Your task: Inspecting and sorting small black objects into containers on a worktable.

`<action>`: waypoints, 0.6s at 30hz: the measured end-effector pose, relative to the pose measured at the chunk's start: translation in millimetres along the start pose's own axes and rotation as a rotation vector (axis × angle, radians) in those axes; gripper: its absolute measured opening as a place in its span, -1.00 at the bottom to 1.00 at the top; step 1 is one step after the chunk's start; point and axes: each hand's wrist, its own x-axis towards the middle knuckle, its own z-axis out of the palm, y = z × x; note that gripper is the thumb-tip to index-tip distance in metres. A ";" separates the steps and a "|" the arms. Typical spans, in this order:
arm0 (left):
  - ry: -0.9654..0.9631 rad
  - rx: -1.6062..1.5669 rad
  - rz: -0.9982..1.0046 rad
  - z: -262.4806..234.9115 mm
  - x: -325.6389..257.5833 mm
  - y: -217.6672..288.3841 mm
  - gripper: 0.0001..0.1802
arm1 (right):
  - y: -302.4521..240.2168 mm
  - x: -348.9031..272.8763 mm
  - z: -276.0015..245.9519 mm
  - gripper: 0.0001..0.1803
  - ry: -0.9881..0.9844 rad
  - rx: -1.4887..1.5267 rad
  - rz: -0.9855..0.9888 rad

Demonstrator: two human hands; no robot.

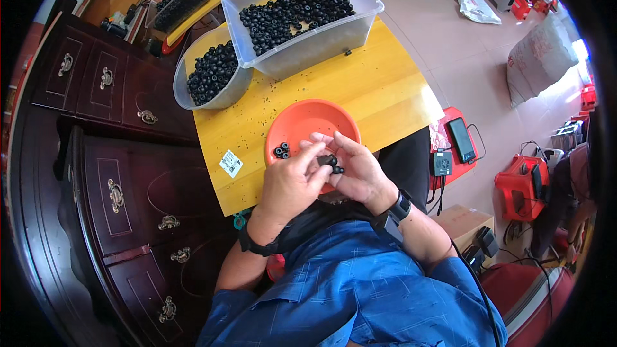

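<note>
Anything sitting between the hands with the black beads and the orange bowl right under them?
Nothing visible. Both the left hand and right hand pinch small black beads directly over the orange bowl, which holds only a few beads at its left side.

Bright daylight falls evenly on the yellow tabletop [379,83], with soft, short shadows. Right of it, the pale floor [475,71] glares near white sacks [536,58]. Fisheye bending curves the dark cabinet [96,173] left of it; the corners are black.

Orange bowl [302,122], black beads [331,162], yellow table [379,83].
</note>
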 end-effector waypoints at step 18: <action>0.125 -0.185 -0.035 1.8 -14.6 -4.3 -0.86 | 8.3 -15.4 5.8 -0.70 -0.027 -0.128 -0.064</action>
